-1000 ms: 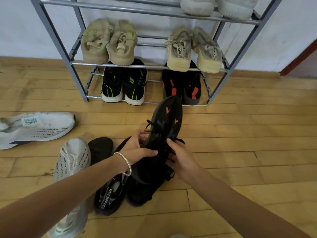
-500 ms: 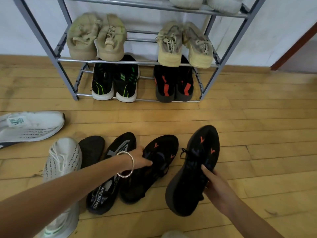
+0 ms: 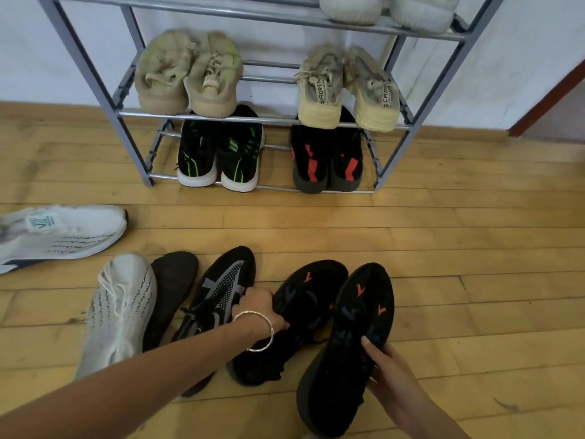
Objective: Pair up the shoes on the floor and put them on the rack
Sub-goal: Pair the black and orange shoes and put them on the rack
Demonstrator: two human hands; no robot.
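Note:
Two matching black shoes with orange marks lie side by side on the wooden floor in front of me. My right hand (image 3: 389,372) grips the right one (image 3: 351,340) at its heel side. My left hand (image 3: 258,307), with a silver bangle on the wrist, holds the left one (image 3: 304,308) at its opening. Left of these lie a black and grey shoe (image 3: 221,289), a dark shoe (image 3: 172,280) partly under it, and a white knit shoe (image 3: 122,305). Another white shoe (image 3: 63,232) lies further left. The grey metal rack (image 3: 126,128) stands against the wall.
The rack's bottom shelf holds a black and green pair (image 3: 221,153) and a black and red pair (image 3: 326,156). The middle shelf carries two beige pairs (image 3: 190,74), and pale shoes (image 3: 386,9) sit on the shelf above. A doorframe (image 3: 547,99) is at the right.
My right hand has carried its black shoe from over the pile out to the right and then set it close beside its match. My left hand has taken hold of the other black shoe.

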